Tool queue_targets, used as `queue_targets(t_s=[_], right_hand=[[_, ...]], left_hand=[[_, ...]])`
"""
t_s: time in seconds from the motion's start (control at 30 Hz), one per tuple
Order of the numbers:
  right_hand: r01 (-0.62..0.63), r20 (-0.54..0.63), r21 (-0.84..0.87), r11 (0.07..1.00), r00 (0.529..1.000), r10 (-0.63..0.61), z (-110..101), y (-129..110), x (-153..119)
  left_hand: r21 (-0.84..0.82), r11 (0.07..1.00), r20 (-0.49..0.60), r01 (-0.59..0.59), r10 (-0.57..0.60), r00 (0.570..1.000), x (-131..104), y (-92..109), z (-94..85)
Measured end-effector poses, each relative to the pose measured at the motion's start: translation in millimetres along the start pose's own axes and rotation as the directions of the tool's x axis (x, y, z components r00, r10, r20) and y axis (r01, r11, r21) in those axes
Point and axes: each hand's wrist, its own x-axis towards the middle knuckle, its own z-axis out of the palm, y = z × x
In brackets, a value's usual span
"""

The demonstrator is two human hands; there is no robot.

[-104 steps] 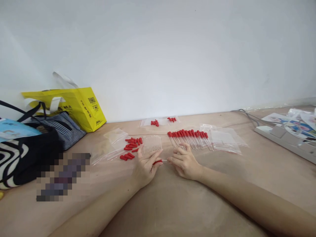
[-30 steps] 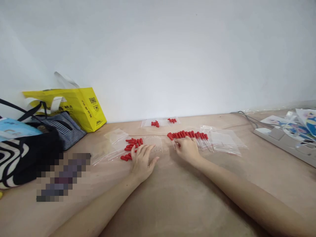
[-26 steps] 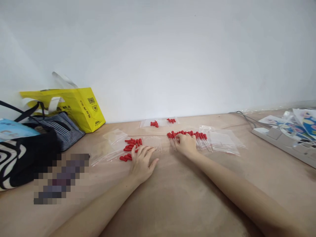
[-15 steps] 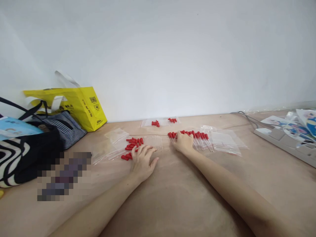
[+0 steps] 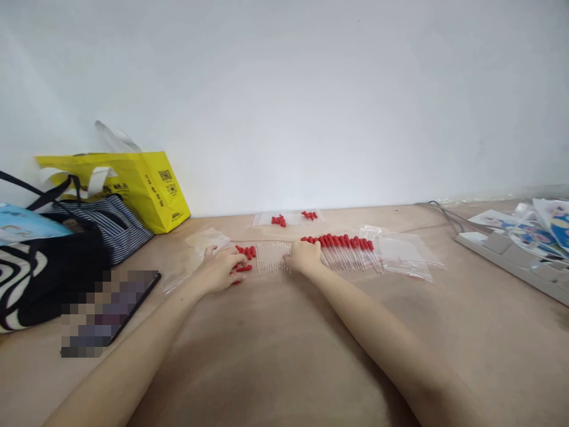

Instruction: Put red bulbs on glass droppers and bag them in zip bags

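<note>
My left hand (image 5: 221, 270) is over the loose red bulbs (image 5: 250, 252) at the left, its fingers spread and partly covering them. My right hand (image 5: 306, 257) reaches the right end of the row of clear thin tubes (image 5: 272, 257), its fingers pressed together; what they grip, if anything, is too small to make out. Just right of it lies a row of tubes with red bulbs on their upper ends (image 5: 347, 242). Farther back, more red bulbs (image 5: 279, 220) and small tubes rest on a clear bag.
Clear plastic bags (image 5: 406, 255) lie right of the row, others (image 5: 180, 279) at the left. A phone (image 5: 133, 308), a striped pouch (image 5: 120, 228) and a yellow bag (image 5: 153, 190) are left; a white power strip (image 5: 511, 261) is right.
My left hand has moved left across the loose red bulbs. My right hand has shifted left from the capped tubes to the end of the clear tubes.
</note>
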Motion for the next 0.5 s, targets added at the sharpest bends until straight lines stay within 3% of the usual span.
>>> queue_targets(t_s=[0.1,0.23,0.4,0.5], right_hand=[[-0.057,0.052,0.026,0.998,0.997,0.056,1,-1,7],[-0.093,0.103,0.042,0.995,0.991,0.088,0,-2,13],[-0.066,0.112,0.057,0.996,0.992,0.059,-5,-6,11],[-0.021,0.065,0.071,0.997,0.998,0.017,-13,-1,1]], left_hand=[[0.011,0.999,-0.152,0.047,-0.045,0.987,3,6,15.2],[0.019,0.996,-0.201,0.083,-0.077,0.977,5,10,30.6],[-0.002,0.997,-0.219,0.081,-0.079,0.972,5,15,28.8],[-0.157,0.987,-0.251,0.041,-0.08,0.965,6,27,23.6]])
